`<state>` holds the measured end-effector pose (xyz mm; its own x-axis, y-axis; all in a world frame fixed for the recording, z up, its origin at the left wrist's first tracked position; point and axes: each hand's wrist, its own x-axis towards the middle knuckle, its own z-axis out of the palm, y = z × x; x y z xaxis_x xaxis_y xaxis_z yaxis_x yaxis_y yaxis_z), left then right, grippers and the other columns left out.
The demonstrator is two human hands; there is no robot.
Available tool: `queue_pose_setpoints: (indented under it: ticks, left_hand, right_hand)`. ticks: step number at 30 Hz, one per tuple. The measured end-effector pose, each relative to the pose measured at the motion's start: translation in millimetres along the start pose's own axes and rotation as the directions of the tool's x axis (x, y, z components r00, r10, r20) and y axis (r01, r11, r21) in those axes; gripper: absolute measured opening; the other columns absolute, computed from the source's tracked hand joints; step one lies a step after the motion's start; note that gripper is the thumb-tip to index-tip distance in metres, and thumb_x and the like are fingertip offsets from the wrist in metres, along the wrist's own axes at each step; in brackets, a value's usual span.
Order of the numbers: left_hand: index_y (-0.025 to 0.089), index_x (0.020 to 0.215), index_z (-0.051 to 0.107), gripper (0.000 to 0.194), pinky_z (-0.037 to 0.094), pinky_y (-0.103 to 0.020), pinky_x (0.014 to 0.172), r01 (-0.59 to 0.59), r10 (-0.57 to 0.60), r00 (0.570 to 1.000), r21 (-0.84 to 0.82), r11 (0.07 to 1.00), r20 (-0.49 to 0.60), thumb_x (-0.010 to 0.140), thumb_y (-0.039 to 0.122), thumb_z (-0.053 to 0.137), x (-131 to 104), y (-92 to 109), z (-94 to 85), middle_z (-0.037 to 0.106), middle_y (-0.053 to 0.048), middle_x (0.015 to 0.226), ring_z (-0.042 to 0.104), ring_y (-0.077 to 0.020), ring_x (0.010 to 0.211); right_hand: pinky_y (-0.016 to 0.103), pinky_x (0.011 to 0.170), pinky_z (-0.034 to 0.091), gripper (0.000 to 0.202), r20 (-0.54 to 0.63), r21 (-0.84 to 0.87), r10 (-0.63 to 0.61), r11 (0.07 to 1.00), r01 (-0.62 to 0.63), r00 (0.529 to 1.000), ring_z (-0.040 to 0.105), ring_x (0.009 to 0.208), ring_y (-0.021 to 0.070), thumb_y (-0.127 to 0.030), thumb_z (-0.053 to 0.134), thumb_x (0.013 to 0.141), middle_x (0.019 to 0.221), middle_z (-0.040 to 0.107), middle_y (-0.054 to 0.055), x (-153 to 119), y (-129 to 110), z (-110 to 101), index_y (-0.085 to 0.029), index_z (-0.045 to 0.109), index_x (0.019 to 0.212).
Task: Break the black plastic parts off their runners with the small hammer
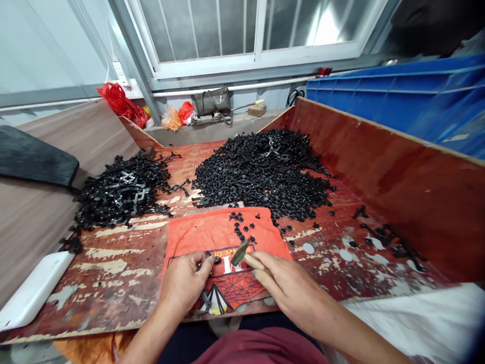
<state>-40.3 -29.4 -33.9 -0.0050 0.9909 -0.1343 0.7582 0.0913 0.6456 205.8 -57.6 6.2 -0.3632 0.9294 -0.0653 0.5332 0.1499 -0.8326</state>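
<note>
My left hand (pixel 186 280) rests over the left part of an orange-red printed cloth (pixel 191 230). Its thumb and fingers pinch a small black part (pixel 217 260), mostly hidden by the fingertips. Just to the right, my right hand (pixel 282 273) grips the pale wooden handle of a small hammer (pixel 242 253). The hammer's dark green head hangs over the cloth's lettering, close to my left fingertips. Several small round black pieces (pixel 242 230) lie loose on the upper right of the cloth. A grey linkage strip (pixel 206 299) shows below my left hand.
A large heap of small black parts (pixel 257 172) covers the table's back middle. Linked black strips (pixel 123 189) are piled at left. A white device (pixel 36 288) lies at the left edge. A red-brown board (pixel 382 177) walls the right side, with a blue crate (pixel 401 101) behind it.
</note>
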Motion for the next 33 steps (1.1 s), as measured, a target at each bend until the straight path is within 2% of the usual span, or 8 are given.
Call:
queue_pose_setpoints:
  ticks: [6,12,15,21,26,29,31,33]
  left_hand:
    - [0.020,0.057,0.053,0.042,0.021,-0.025,0.051,0.001,-0.001,1.000,0.006,1.000,-0.012,0.087,0.050,0.050,-2,-1,2.7,0.047,0.002,0.050,0.047,-0.0146,0.052]
    - [0.019,0.061,0.058,0.044,0.028,-0.023,0.053,-0.009,0.010,1.000,-0.197,0.980,0.003,0.087,0.054,0.050,-1,-8,4.7,0.053,0.001,0.054,0.048,-0.0149,0.055]
    - [0.019,0.062,0.059,0.043,0.028,-0.023,0.053,-0.015,0.017,1.000,-0.213,0.977,0.004,0.087,0.053,0.051,-1,-8,4.3,0.053,0.001,0.055,0.048,-0.0146,0.055]
    - [0.020,0.058,0.055,0.040,0.025,-0.024,0.052,-0.034,0.035,0.999,-0.078,0.996,0.000,0.086,0.049,0.051,-2,-4,3.6,0.047,0.003,0.050,0.045,-0.0142,0.052]
    - [0.021,0.058,0.056,0.039,0.022,-0.025,0.052,-0.015,0.015,1.000,-0.006,1.000,0.003,0.086,0.047,0.051,-2,-1,2.6,0.048,0.002,0.051,0.047,-0.0153,0.053]
    - [0.021,0.057,0.057,0.039,0.023,-0.025,0.051,-0.018,0.018,1.000,-0.058,0.998,0.003,0.084,0.049,0.054,-1,-1,1.6,0.049,0.002,0.050,0.045,-0.0149,0.051]
    - [0.020,0.057,0.058,0.041,0.025,-0.024,0.052,-0.029,0.030,0.999,-0.064,0.997,0.017,0.085,0.050,0.054,-1,-1,0.2,0.051,0.001,0.050,0.046,-0.0151,0.052]
    - [0.020,0.060,0.060,0.043,0.028,-0.024,0.053,-0.038,0.041,0.998,-0.061,0.997,0.047,0.088,0.051,0.050,-1,0,-1.8,0.054,0.001,0.053,0.049,-0.0158,0.053]
  right_hand:
    - [0.032,0.082,0.050,0.032,-0.126,0.225,-0.005,0.974,0.034,0.992,0.065,0.093,0.0225,-0.030,0.047,0.099,0.095,0.070,0.004,5,-4,-5,-0.024,0.060,0.128]
    - [0.037,0.095,0.046,0.038,-0.089,0.215,0.051,0.976,-0.031,0.995,0.060,0.109,0.0252,-0.036,0.046,0.100,0.117,0.068,0.008,-2,9,0,-0.024,0.057,0.135]
    - [0.028,0.073,0.050,0.034,-0.066,0.286,0.129,0.952,-0.105,0.989,0.061,0.081,0.0184,-0.040,0.049,0.099,0.097,0.067,0.006,-6,15,3,-0.022,0.061,0.125]
    - [0.020,0.045,0.039,0.050,-0.029,0.747,0.242,0.650,-0.140,0.970,0.044,0.048,0.0079,-0.052,0.060,0.090,0.082,0.058,0.000,-6,10,4,-0.023,0.053,0.129]
    - [0.020,0.041,0.036,0.056,0.235,0.565,0.306,0.729,-0.386,0.923,0.041,0.041,0.0098,-0.059,0.046,0.096,0.055,0.046,-0.007,-35,19,23,-0.025,0.049,0.140]
    - [0.025,0.062,0.054,0.048,0.093,0.362,0.256,0.892,-0.272,0.962,0.067,0.079,0.0188,-0.053,0.044,0.098,0.093,0.070,0.007,-49,20,23,-0.031,0.053,0.140]
    - [0.034,0.093,0.053,0.046,-0.015,0.244,0.142,0.960,-0.134,0.990,0.059,0.120,0.0247,-0.043,0.043,0.100,0.137,0.060,0.006,-47,14,16,-0.036,0.046,0.146]
    - [0.040,0.104,0.047,0.049,-0.028,0.132,0.060,0.990,-0.056,0.998,0.053,0.129,0.0248,-0.032,0.040,0.101,0.145,0.054,0.003,-37,8,10,-0.036,0.041,0.149]
